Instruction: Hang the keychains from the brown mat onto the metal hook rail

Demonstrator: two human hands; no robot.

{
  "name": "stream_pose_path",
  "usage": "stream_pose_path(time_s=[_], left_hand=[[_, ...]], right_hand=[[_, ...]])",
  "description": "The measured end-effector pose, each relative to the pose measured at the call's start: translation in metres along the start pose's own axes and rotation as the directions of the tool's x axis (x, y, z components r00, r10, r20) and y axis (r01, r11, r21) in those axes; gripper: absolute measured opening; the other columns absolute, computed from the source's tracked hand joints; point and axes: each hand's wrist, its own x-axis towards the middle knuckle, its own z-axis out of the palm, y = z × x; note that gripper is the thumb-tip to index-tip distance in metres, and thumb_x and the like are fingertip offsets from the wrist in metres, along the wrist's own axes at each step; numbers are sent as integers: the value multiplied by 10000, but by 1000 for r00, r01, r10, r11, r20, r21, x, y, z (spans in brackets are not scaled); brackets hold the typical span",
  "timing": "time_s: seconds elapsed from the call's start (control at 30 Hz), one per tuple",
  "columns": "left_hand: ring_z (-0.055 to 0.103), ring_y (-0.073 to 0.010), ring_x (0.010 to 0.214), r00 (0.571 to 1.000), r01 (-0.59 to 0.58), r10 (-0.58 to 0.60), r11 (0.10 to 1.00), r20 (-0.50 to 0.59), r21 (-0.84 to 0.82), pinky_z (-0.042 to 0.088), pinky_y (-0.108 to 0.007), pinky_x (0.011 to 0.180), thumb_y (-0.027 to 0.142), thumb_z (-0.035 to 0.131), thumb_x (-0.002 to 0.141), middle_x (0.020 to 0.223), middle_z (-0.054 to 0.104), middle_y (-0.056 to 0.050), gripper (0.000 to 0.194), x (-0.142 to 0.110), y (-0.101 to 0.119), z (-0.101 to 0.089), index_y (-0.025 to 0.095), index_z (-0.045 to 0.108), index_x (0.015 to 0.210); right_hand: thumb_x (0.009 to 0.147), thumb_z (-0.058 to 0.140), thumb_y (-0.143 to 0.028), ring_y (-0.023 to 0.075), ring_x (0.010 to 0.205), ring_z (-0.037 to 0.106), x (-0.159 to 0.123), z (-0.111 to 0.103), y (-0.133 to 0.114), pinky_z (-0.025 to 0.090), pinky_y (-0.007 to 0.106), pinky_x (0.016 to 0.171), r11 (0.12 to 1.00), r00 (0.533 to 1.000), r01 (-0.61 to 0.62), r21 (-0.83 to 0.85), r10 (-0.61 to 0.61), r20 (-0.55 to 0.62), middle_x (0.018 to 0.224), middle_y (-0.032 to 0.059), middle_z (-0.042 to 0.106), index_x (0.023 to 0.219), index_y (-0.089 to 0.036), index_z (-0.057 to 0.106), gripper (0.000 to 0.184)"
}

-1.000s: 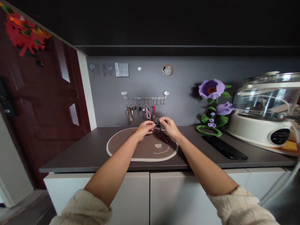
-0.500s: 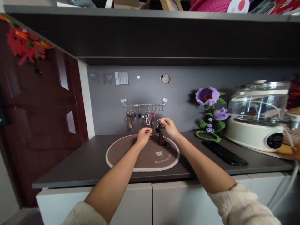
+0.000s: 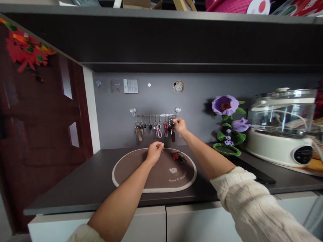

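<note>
In the head view, our right hand (image 3: 180,127) pinches the metal ring of a dark bunch of keys (image 3: 173,135) at the right end of the rack (image 3: 156,115). We judge this as the fitting step, which calls for a steady, level ring against a slim hook. Our left hand (image 3: 154,153), below the rack, has its fingertips closed; we cannot tell whether they grip something small. Under the rack, loose keys (image 3: 181,158) lie on the oval, pale-rimmed mat (image 3: 136,168).

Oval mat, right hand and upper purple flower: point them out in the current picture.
Oval mat (image 3: 132,163): head view, bare brown left part.
Right hand (image 3: 180,126): head view, back of the hand.
Upper purple flower (image 3: 226,106): head view, orange centre.
</note>
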Motion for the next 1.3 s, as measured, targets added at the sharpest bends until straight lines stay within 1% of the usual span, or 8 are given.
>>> stream_pose_path(time_s=[0.2,0.3,0.43,0.67,0.87,0.97,1.2,1.3], left_hand=[[475,-88,516,1000,-1,0,1000,30,15,380,-215,536,247,574,652,576,566,-6,113,-1,-2,2,137,592,667],[468,-86,512,1000,-1,1,1000,26,13,372,-210,523,241,572,652,571,563,-5,106,0,-2,1,138,593,664],[456,-83,497,1000,7,-6,1000,28,-9,366,-207,509,254,587,639,556,557,1,111,0,-3,1,145,594,651],[463,-83,506,1000,14,-15,1000,25,24,362,-205,509,250,571,651,573,564,-6,110,2,-5,0,142,593,651],[460,-84,505,1000,5,-5,999,14,33,366,-209,516,258,577,643,577,572,-9,115,2,-7,0,144,594,652],[462,-86,510,1000,8,-8,999,9,31,367,-209,519,260,578,645,579,572,-7,119,3,-8,0,144,597,655],[466,-87,510,1000,27,-27,999,-2,30,378,-221,541,229,570,654,578,568,-3,84,3,-6,-2,147,589,650],[462,-86,507,1000,23,-23,999,-3,36,378,-221,543,224,559,662,574,562,-1,84,3,-6,-2,144,585,652]], right_hand=[[704,486,-318,106,497,469,20,13,7,409,243,528,995,990,-6,-98,-8,-139,507,-1,501,643,-154,530,180],[707,473,-290,103,454,460,23,17,10,399,245,499,989,980,-56,-134,29,-199,524,14,521,644,-153,555,172],[701,474,-284,101,443,464,26,20,16,386,235,468,982,970,-88,-165,47,-239,538,29,539,665,-149,580,177],[692,479,-287,122,541,515,31,25,24,412,249,554,976,954,-93,-196,30,-300,623,53,591,679,-142,602,191],[679,501,-291,160,582,524,27,24,21,410,291,611,972,949,-38,-232,-38,-313,624,79,601,607,-164,594,173],[680,507,-281,174,610,535,24,22,20,404,297,637,962,952,-34,-271,-52,-302,637,82,608,617,-171,601,158],[663,523,-286,159,620,530,24,19,29,398,287,644,962,960,-2,-274,-75,-270,711,75,628,662,-172,614,146],[666,509,-303,147,604,524,24,18,34,397,274,622,969,965,-18,-246,-47,-258,700,60,624,684,-170,619,173]])
